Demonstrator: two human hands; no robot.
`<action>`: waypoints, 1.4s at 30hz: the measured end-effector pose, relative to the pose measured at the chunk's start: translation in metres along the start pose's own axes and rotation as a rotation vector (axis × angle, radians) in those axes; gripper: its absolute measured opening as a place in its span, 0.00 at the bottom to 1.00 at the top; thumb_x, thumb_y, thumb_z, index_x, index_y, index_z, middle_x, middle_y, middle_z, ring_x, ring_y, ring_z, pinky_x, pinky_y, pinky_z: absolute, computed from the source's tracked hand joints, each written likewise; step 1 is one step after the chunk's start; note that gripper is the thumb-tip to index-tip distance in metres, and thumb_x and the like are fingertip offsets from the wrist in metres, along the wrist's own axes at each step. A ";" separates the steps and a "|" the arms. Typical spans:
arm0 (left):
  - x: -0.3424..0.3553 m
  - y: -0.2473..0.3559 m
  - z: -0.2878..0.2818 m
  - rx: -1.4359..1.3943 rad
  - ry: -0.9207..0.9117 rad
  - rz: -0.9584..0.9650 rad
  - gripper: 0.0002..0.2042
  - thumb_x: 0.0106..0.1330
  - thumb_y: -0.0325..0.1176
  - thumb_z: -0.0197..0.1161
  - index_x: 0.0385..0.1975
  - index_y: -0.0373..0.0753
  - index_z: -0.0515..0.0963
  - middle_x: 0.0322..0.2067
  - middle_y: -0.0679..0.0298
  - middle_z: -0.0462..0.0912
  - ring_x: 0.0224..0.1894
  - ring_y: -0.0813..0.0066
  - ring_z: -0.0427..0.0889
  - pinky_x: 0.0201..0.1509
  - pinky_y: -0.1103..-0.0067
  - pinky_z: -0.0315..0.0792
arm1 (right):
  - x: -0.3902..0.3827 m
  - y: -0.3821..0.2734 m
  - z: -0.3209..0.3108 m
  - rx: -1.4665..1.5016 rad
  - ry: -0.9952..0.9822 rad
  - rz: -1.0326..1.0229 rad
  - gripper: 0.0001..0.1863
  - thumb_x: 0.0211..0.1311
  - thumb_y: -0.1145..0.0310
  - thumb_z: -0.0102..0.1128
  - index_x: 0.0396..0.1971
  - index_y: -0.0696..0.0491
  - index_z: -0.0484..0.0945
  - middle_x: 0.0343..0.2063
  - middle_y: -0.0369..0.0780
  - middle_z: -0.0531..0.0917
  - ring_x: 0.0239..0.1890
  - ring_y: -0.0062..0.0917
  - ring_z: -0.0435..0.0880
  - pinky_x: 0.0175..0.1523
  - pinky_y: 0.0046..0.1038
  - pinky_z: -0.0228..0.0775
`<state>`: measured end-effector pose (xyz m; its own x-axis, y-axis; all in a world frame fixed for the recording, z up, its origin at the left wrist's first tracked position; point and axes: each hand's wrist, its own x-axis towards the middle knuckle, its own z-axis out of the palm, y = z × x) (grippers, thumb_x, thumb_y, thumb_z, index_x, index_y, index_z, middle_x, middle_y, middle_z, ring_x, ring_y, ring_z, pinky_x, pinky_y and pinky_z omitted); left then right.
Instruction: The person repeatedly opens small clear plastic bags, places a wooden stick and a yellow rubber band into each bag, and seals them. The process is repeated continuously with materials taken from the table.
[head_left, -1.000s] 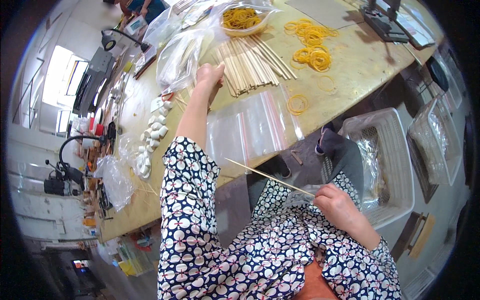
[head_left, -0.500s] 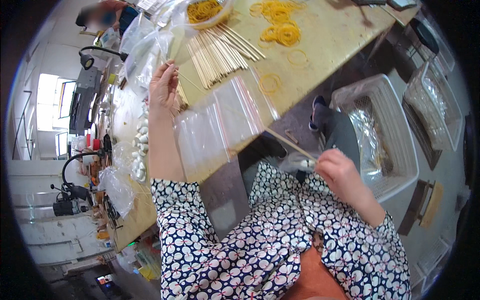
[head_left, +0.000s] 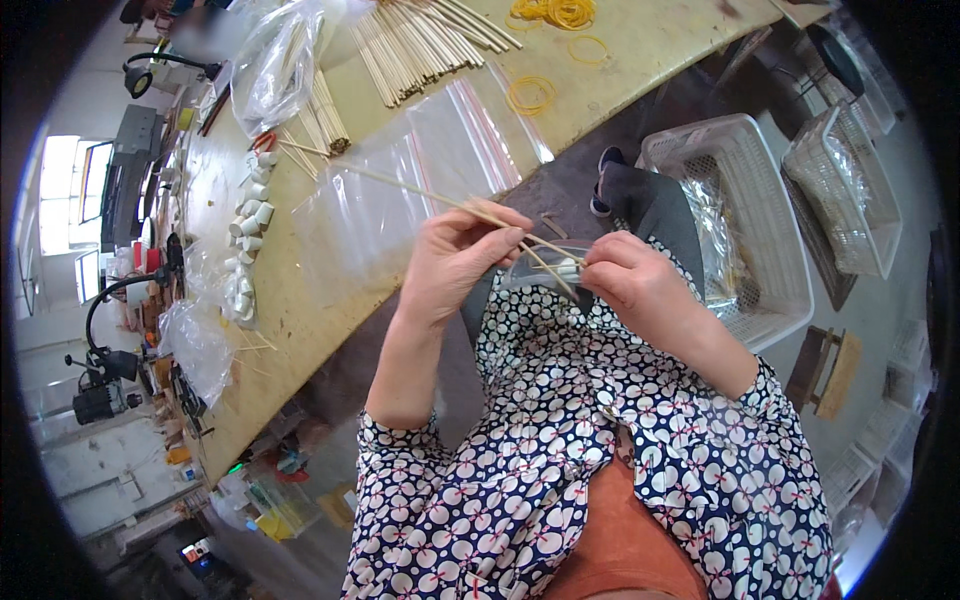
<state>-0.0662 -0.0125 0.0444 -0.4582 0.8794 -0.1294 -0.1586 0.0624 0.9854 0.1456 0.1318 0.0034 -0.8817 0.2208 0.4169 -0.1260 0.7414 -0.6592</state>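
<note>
In front of my lap, my left hand (head_left: 455, 258) is closed, thumb against fingers, on thin wooden sticks (head_left: 405, 186). One long stick runs from over the table to my right hand; a second slants down past my left thumb. My right hand (head_left: 640, 290) pinches the near end of the long stick. Below the fingers lies a clear plastic bag (head_left: 528, 268) on my lap, with something white in it, partly hidden. Beyond my left hand, flat clear zip bags (head_left: 385, 190) with red stripes lie at the table edge.
A fan of wooden sticks (head_left: 415, 55), a smaller stick bundle (head_left: 325, 115), yellow rubber bands (head_left: 530, 95) and small white cylinders (head_left: 250, 215) lie on the table (head_left: 640, 50). White plastic baskets (head_left: 795, 290) stand at right, near a small wooden stool (head_left: 838, 375).
My left hand has come back from the stick bundle on the table to my lap, bringing a stick beside my right hand. My right hand stays near the lap. The view has shifted slightly.
</note>
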 end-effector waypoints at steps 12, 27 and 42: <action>-0.071 0.000 0.007 0.234 0.287 0.277 0.08 0.64 0.16 0.69 0.41 0.32 0.85 0.40 0.59 0.90 0.41 0.77 0.87 0.48 0.81 0.80 | -0.006 -0.008 -0.002 -0.195 -0.107 -0.057 0.07 0.53 0.76 0.62 0.31 0.61 0.80 0.57 0.51 0.81 0.61 0.43 0.80 0.62 0.37 0.78; -0.096 0.011 0.008 -0.040 0.468 0.209 0.04 0.68 0.16 0.65 0.39 0.30 0.81 0.33 0.62 0.83 0.30 0.82 0.81 0.33 0.86 0.75 | -0.014 0.010 0.005 -0.179 -0.173 -0.095 0.09 0.53 0.75 0.61 0.35 0.60 0.80 0.43 0.43 0.84 0.49 0.36 0.83 0.54 0.33 0.79; -0.056 -0.068 0.037 0.713 0.250 0.410 0.12 0.52 0.27 0.78 0.37 0.43 0.90 0.33 0.67 0.89 0.42 0.67 0.83 0.47 0.72 0.76 | 0.002 -0.018 -0.001 -0.115 -0.195 -0.146 0.09 0.52 0.75 0.63 0.34 0.61 0.81 0.55 0.48 0.82 0.60 0.41 0.81 0.62 0.37 0.79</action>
<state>0.0024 -0.0481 -0.0114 -0.5519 0.7727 0.3136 0.6103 0.1180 0.7833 0.1466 0.1191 0.0166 -0.9303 -0.0115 0.3667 -0.2154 0.8262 -0.5206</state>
